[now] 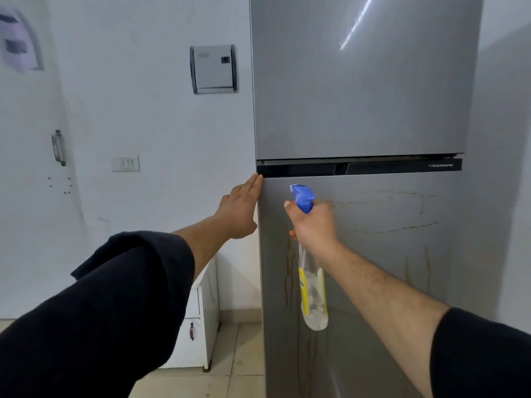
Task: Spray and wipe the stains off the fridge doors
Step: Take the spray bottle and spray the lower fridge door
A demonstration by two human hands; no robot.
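A grey two-door fridge fills the right half of the view. Its upper door looks clean apart from a light glare. The lower door carries brown stain rings near its top and brown drip streaks down its left side. My right hand grips a clear spray bottle with a blue nozzle pointed up and left, close to the lower door. My left hand lies flat with fingers together against the lower door's top left edge, holding nothing.
A white wall at left bears a grey wall box and a light switch. A white door with a metal handle stands far left. A low white cabinet sits beside the fridge on a tiled floor.
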